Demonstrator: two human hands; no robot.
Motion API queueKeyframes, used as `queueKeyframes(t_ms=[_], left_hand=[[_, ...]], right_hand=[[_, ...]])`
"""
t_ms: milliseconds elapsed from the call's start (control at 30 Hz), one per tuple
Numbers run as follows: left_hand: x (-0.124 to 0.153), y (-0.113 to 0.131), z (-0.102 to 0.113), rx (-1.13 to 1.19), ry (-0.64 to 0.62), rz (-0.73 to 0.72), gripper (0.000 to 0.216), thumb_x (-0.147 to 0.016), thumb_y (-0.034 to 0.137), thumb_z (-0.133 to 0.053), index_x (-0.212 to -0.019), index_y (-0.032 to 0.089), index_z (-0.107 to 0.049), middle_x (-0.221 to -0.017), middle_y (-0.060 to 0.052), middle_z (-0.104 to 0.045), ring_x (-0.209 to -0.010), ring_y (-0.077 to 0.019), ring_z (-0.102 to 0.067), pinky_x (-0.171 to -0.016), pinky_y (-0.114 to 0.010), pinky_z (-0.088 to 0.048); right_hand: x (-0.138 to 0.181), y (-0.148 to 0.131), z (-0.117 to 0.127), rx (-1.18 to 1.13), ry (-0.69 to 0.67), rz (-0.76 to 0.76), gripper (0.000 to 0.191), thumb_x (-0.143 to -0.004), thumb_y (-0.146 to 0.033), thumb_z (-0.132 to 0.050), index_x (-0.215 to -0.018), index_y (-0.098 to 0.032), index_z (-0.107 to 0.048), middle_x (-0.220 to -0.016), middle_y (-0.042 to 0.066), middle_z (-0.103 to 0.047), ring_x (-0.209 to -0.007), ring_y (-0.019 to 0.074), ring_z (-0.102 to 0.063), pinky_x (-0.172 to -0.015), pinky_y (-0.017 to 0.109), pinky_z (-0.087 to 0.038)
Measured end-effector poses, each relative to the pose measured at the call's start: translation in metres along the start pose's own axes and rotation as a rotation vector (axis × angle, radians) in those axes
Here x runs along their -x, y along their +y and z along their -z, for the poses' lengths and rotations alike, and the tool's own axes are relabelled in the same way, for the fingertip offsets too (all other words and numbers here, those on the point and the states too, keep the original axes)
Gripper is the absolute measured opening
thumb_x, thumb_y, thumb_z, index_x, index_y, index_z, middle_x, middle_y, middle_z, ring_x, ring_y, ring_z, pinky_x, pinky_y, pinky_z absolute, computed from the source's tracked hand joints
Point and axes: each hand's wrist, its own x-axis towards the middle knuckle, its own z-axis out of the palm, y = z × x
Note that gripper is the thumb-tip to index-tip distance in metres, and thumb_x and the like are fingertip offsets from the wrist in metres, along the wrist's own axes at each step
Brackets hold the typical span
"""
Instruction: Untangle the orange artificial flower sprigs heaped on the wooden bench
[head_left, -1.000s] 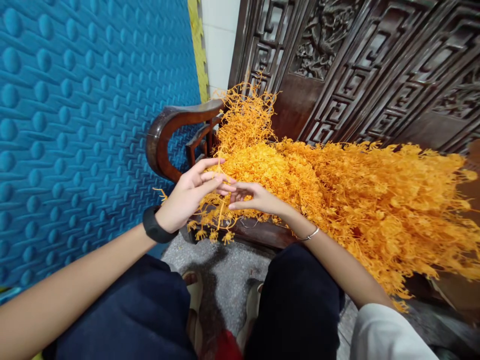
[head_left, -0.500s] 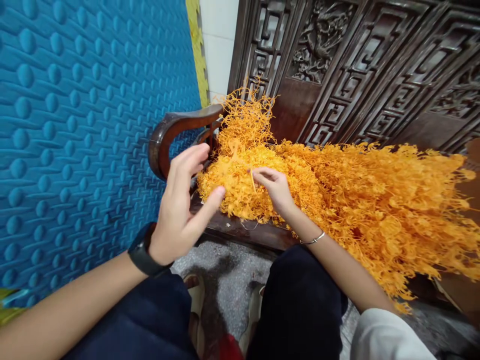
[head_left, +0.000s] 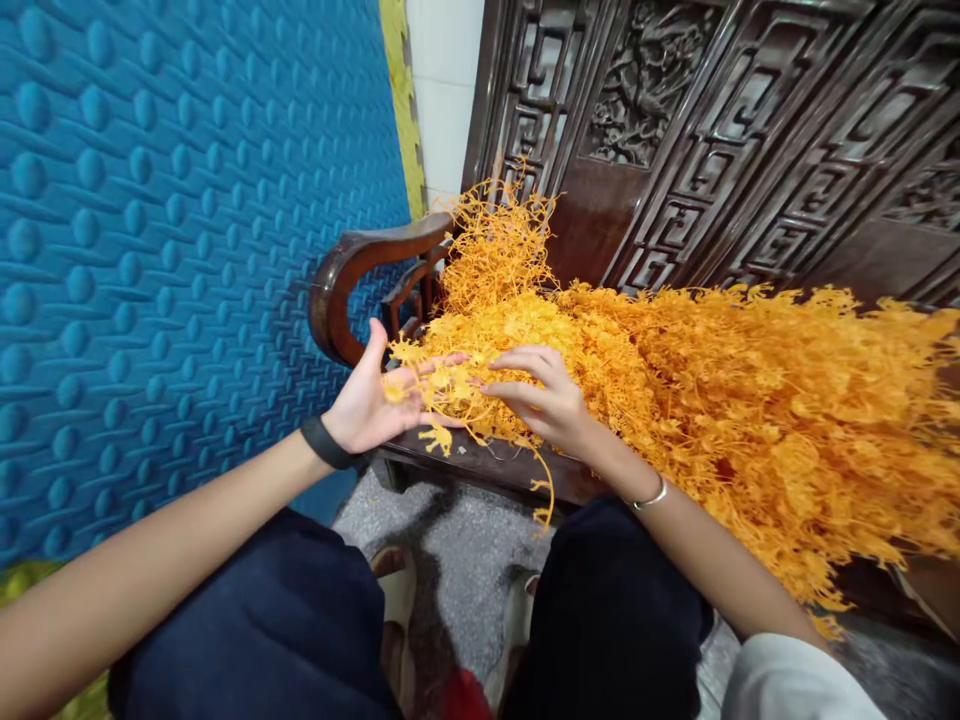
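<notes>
- Blue foam wall padding [head_left: 150, 250] with raised dots fills the left side; a dark carved wooden back panel [head_left: 712, 120] rises behind.
- A large heap of orange plastic branching sprigs [head_left: 750, 400] covers the dark wooden surface [head_left: 480, 462], from its curved armrest [head_left: 352, 270] to the right edge of view.
- Grey speckled floor [head_left: 450, 540] shows between the person's dark-clad knees.
- The left hand [head_left: 364, 405] lies palm up at the heap's near left corner, fingers spread under a small clump of orange sprigs [head_left: 442, 385].
- The right hand [head_left: 551, 405] rests palm down on that clump, fingers loosely spread.
- One orange strand [head_left: 546, 490] dangles over the surface's front edge.
- A black wristband [head_left: 326, 443] sits on the left wrist and a thin silver bangle [head_left: 651, 497] on the right.
</notes>
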Motion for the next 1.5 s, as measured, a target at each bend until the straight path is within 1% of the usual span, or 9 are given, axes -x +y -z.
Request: queueKeyframes(t_ms=[267, 367, 500, 600, 733, 900, 1033, 1367, 1500], left_hand=[[0.002, -0.004, -0.012, -0.381, 0.230, -0.192, 0.040, -0.070, 0.031, -0.071, -0.108, 0.020, -0.065, -0.102, -0.004, -0.068, -0.095, -0.0165, -0.061, -0.084, -0.025, -0.045], [0.000, -0.005, -0.012, -0.508, 0.318, -0.202, 0.024, -0.070, 0.029, -0.070, -0.092, 0.018, -0.070, -0.079, -0.001, -0.069, -0.076, -0.0115, -0.061, -0.072, -0.022, -0.045], [-0.002, -0.006, -0.013, -0.633, 0.293, -0.216, 0.023, -0.071, 0.030, -0.069, -0.088, 0.016, -0.070, -0.073, -0.001, -0.069, -0.071, -0.0116, -0.060, -0.070, -0.023, -0.044], [-0.002, -0.007, -0.015, -0.748, 0.278, -0.227, 0.022, -0.073, 0.031, -0.066, -0.088, 0.015, -0.069, -0.073, -0.001, -0.068, -0.072, -0.0120, -0.060, -0.070, -0.024, -0.044], [-0.001, -0.008, -0.019, -0.860, 0.326, -0.171, 0.025, -0.073, 0.035, -0.065, -0.084, 0.013, -0.068, -0.067, -0.001, -0.064, -0.063, -0.0112, -0.056, -0.057, -0.022, -0.041], [-0.002, -0.011, -0.019, -0.996, 0.281, -0.006, 0.049, -0.066, 0.040, -0.071, -0.108, 0.016, -0.062, -0.063, 0.003, -0.062, -0.056, -0.0100, -0.053, -0.055, -0.022, -0.041], [-0.005, -0.015, -0.013, -1.059, 0.060, -0.003, 0.028, -0.073, 0.039, -0.064, -0.087, 0.015, -0.070, -0.086, -0.003, -0.070, -0.084, -0.0162, -0.061, -0.081, -0.028, -0.044], [-0.009, -0.014, -0.029, -0.864, 0.225, -0.047, 0.019, -0.071, 0.034, -0.065, -0.072, 0.015, -0.069, -0.083, -0.004, -0.070, -0.084, -0.0157, -0.060, -0.084, -0.027, -0.043], [0.000, -0.016, -0.034, -0.815, 0.282, -0.031, 0.017, -0.069, 0.031, -0.064, -0.062, 0.016, -0.065, -0.068, -0.001, -0.065, -0.070, -0.0135, -0.056, -0.071, -0.025, -0.044]], right_hand=[[0.002, -0.005, 0.002, -0.057, -0.134, 0.019, 0.029, -0.084, -0.008, -0.046, -0.102, -0.024, -0.062, -0.109, 0.006, -0.060, -0.104, 0.0186, -0.053, -0.088, 0.039, -0.046], [0.001, -0.010, 0.003, -0.145, -0.004, -0.038, 0.031, -0.083, -0.006, -0.046, -0.103, -0.026, -0.061, -0.102, 0.004, -0.061, -0.096, 0.0162, -0.056, -0.084, 0.037, -0.047], [-0.002, -0.013, 0.005, -0.244, 0.223, -0.384, 0.036, -0.081, -0.017, -0.057, -0.115, -0.028, -0.056, -0.120, 0.006, -0.051, -0.102, 0.0176, -0.055, -0.085, 0.036, -0.048], [-0.004, -0.011, 0.006, -0.517, 0.034, -0.646, 0.047, -0.076, -0.030, -0.065, -0.121, -0.024, -0.051, -0.103, 0.006, -0.061, -0.084, 0.0147, -0.061, -0.078, 0.033, -0.051], [-0.002, -0.008, 0.002, -0.645, -0.242, -0.823, 0.023, -0.072, -0.033, -0.068, -0.089, -0.017, -0.065, -0.074, 0.001, -0.063, -0.068, 0.0113, -0.057, -0.067, 0.029, -0.047], [-0.002, -0.008, -0.003, -0.754, -0.229, -0.852, 0.019, -0.073, -0.029, -0.068, -0.088, -0.017, -0.064, -0.079, 0.001, -0.062, -0.072, 0.0105, -0.056, -0.069, 0.028, -0.045], [-0.002, -0.009, -0.005, -0.740, -0.234, -0.773, 0.015, -0.074, -0.024, -0.066, -0.087, -0.019, -0.062, -0.083, 0.001, -0.063, -0.078, 0.0117, -0.056, -0.074, 0.029, -0.045], [-0.005, -0.010, -0.011, -0.570, 0.013, -0.862, 0.008, -0.074, -0.019, -0.059, -0.070, -0.018, -0.052, -0.068, 0.000, -0.057, -0.065, 0.0109, -0.053, -0.064, 0.029, -0.044], [0.002, 0.022, 0.007, -0.263, 0.235, -0.824, 0.009, -0.071, -0.019, -0.057, -0.066, -0.019, -0.050, -0.068, 0.001, -0.056, -0.068, 0.0132, -0.053, -0.067, 0.031, -0.044]])
